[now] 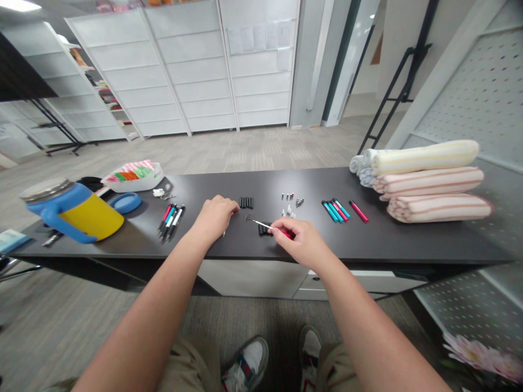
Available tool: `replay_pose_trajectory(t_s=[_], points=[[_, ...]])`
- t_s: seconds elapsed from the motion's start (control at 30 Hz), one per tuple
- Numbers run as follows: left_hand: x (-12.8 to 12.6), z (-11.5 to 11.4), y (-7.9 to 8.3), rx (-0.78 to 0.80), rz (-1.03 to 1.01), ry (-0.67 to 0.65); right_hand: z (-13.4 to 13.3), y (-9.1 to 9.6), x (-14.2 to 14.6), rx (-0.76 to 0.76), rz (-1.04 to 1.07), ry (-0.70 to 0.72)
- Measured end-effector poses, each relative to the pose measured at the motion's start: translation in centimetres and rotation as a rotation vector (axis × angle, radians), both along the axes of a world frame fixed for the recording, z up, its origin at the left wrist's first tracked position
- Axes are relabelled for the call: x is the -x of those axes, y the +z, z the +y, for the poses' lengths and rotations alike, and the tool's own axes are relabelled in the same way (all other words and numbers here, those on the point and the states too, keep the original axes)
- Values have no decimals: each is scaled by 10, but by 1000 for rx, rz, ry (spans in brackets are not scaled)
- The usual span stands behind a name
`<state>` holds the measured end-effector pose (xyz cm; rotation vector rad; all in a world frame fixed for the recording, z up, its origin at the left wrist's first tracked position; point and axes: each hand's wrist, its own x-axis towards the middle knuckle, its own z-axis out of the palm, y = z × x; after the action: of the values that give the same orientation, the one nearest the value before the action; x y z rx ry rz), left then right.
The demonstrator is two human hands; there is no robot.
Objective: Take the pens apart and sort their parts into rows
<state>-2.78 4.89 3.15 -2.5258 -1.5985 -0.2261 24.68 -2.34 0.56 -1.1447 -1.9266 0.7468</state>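
My right hand (300, 238) pinches a red pen barrel (287, 234), from which a thin pale refill (261, 224) points left. The refill's tip is close to a few tiny springs (247, 218) on the dark tabletop. My left hand (216, 218) rests on the table with curled fingers beside a row of short black tubes (246, 202). A thin pale sliver shows under that hand; what its fingers hold is hidden. More black tubes (263, 228) lie partly behind my right hand. Small white tips (289, 211) and small metal parts (299, 202) lie beyond it.
Assembled pens (169, 222) lie left; teal and red barrels (335, 210) and a single red barrel (358, 211) lie right. A blue-yellow mug (77, 212), blue lid (126, 202) and white basket (137, 184) stand far left. Rolled towels (433, 182) are stacked right on the desk (392, 239).
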Motion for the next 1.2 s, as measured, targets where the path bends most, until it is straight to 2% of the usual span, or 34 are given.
replay_pose_trajectory(t_s=[0.27, 0.43, 0.6, 0.83, 1.2], points=[[-1, 6, 1, 11, -7, -61, 0, 2, 0, -2, -6, 0], [-1, 1, 3, -45, -17, 21, -1, 3, 0, 0, -3, -1], [-4, -10, 5, -6, -110, 46, 1, 1, 0, 2, 0, 1], [-6, -15, 5, 94, -268, -13, 1, 0, 0, -7, -13, 7], [-7, -4, -1, 129, -327, -106, 1, 1, 0, -6, -16, 1]])
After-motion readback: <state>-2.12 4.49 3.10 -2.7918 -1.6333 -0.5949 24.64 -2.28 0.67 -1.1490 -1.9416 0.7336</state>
